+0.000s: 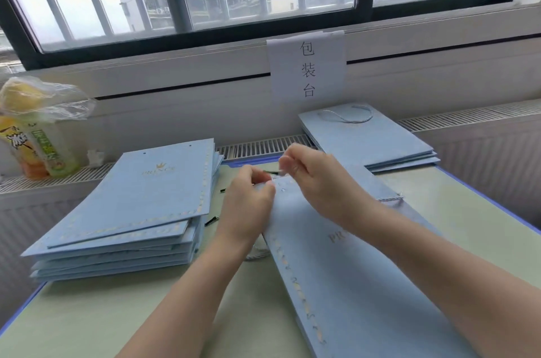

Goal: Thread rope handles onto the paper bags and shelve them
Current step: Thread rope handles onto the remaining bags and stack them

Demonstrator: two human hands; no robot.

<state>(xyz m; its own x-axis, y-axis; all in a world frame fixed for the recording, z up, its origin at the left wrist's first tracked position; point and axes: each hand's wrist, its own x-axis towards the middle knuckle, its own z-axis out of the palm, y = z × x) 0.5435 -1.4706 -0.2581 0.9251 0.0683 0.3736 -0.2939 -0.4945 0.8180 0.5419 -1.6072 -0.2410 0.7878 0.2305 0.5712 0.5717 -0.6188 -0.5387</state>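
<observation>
Both hands point(307, 176) pinching rope tip point(273, 172), above bag point(351, 269)

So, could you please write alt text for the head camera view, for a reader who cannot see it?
Two bare hands work at the top edge of a flat light-blue paper bag on a pale green table; the right hand pinches a thin dark-tipped rope end. A stack of handle-less blue bags lies left, finished ones behind.

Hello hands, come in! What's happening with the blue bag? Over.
Left hand pinches bag top. Right hand pinches rope tip near hole. Nothing blocking.
</observation>
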